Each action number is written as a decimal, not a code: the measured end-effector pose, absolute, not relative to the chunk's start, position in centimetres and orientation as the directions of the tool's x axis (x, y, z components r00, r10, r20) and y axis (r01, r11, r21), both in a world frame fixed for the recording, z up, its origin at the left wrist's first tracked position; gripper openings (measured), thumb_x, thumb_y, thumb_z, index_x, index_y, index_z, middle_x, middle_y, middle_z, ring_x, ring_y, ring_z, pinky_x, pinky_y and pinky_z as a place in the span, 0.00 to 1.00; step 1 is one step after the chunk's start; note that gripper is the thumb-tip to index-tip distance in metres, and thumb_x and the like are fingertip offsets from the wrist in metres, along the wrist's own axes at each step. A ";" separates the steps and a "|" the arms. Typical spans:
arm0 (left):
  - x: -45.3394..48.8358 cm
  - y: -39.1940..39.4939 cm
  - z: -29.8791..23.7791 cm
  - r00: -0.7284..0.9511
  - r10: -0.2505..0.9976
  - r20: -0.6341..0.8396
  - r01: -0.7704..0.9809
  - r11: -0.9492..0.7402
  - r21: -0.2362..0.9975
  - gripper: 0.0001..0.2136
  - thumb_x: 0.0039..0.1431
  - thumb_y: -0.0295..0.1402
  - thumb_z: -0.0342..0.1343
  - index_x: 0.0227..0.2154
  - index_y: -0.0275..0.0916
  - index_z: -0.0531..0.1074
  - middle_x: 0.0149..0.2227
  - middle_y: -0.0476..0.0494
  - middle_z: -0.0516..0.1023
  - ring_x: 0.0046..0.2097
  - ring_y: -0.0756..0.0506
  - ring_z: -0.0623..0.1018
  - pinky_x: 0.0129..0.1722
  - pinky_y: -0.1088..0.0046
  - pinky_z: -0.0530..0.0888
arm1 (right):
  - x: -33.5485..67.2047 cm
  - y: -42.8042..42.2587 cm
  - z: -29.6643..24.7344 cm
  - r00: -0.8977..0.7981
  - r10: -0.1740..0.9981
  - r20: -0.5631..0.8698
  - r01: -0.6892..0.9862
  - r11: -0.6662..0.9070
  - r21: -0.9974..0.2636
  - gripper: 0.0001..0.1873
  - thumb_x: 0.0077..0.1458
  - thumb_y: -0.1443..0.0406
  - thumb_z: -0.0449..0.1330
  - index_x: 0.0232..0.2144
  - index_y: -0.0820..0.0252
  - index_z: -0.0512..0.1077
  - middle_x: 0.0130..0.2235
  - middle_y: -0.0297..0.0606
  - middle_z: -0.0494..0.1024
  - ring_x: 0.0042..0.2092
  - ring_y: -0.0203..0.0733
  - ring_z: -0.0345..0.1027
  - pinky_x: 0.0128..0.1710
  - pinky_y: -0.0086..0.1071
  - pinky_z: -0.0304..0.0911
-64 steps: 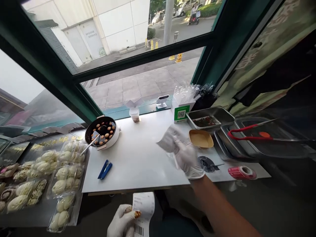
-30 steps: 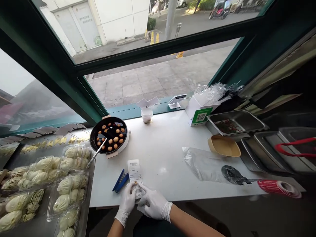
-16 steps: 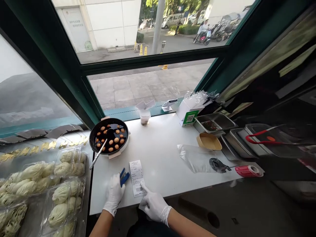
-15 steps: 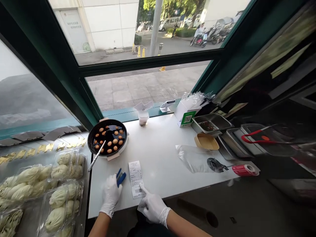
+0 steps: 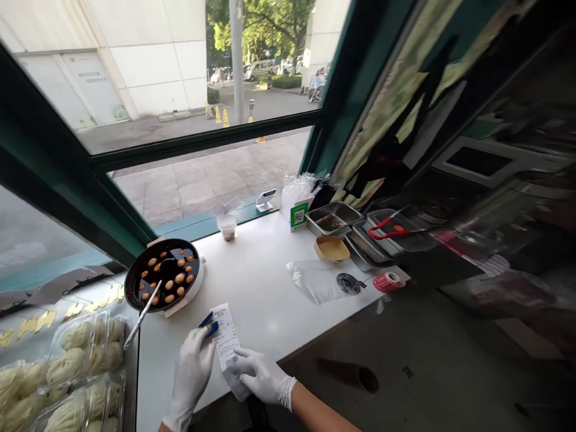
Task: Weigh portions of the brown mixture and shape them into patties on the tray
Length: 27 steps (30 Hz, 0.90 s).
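Both of my hands wear white gloves at the front edge of the white counter (image 5: 261, 288). My left hand (image 5: 194, 367) is closed around a blue stapler (image 5: 209, 323), whose tip sticks out above the fingers. My right hand (image 5: 256, 373) lies just right of it, fingers curled, pinching the lower end of a white receipt (image 5: 225, 337) with a barcode. The receipt lies flat on the counter between the two hands, right beside the stapler.
A black pan of brown balls (image 5: 162, 281) with a metal utensil stands at the left. Clear boxes of buns (image 5: 85, 353) lie far left. A clear plastic bag (image 5: 315, 282), a tan bowl (image 5: 332, 248), metal trays (image 5: 360, 231), red tongs (image 5: 387, 225) and a red tape roll (image 5: 389, 281) are right.
My view has swung to the right. My left hand has closed on the blue stapler and brought it up against the receipt. My right hand went from pointing at the receipt to pinching its lower end.
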<state>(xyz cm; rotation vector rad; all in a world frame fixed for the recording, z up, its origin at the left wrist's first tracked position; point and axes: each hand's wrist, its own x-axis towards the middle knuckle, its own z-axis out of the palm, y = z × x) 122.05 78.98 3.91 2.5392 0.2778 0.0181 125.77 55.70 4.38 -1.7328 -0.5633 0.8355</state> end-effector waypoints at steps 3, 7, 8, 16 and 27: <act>119.8 72.4 5.7 0.981 0.026 -0.191 0.181 -0.461 0.868 0.23 0.66 0.46 0.50 0.60 0.42 0.68 0.53 0.38 0.78 0.49 0.41 0.80 0.49 0.65 0.77 | 124.5 51.0 6.9 0.811 0.546 -0.211 -0.241 -0.017 -0.970 0.25 0.64 0.55 0.50 0.60 0.53 0.70 0.59 0.45 0.76 0.59 0.54 0.71 0.58 0.50 0.66; 118.3 59.9 7.8 0.925 -0.328 -0.193 0.071 -0.349 0.935 0.33 0.57 0.46 0.60 0.64 0.41 0.64 0.50 0.36 0.80 0.43 0.39 0.81 0.45 0.63 0.79 | 120.8 39.8 9.8 0.954 0.207 -0.219 -0.273 0.289 -0.918 0.30 0.63 0.49 0.52 0.61 0.58 0.67 0.57 0.50 0.78 0.55 0.55 0.74 0.57 0.53 0.67; 118.1 56.2 8.8 0.902 -0.399 -0.162 0.001 -0.375 0.927 0.32 0.56 0.45 0.61 0.62 0.41 0.66 0.51 0.36 0.80 0.45 0.38 0.81 0.47 0.63 0.78 | 119.3 36.4 10.5 0.969 0.110 -0.220 -0.245 0.334 -0.910 0.29 0.62 0.49 0.55 0.60 0.57 0.69 0.57 0.50 0.78 0.56 0.55 0.74 0.59 0.53 0.66; 108.9 22.9 17.4 0.804 -0.591 0.067 -0.348 -0.376 0.859 0.07 0.61 0.38 0.54 0.31 0.44 0.75 0.29 0.48 0.74 0.30 0.47 0.74 0.32 0.72 0.73 | 100.4 9.7 15.5 0.935 -0.344 -0.087 0.108 0.510 -0.853 0.20 0.58 0.51 0.61 0.47 0.54 0.79 0.61 0.45 0.74 0.64 0.56 0.64 0.66 0.51 0.56; 86.5 -12.6 14.8 0.221 -0.975 0.033 -0.693 -0.133 0.709 0.18 0.63 0.42 0.56 0.52 0.42 0.73 0.56 0.36 0.74 0.56 0.38 0.75 0.56 0.56 0.73 | 76.4 -19.1 15.0 0.390 -0.913 -0.120 0.175 0.201 -0.964 0.19 0.63 0.51 0.56 0.50 0.52 0.74 0.53 0.42 0.78 0.56 0.52 0.71 0.58 0.50 0.66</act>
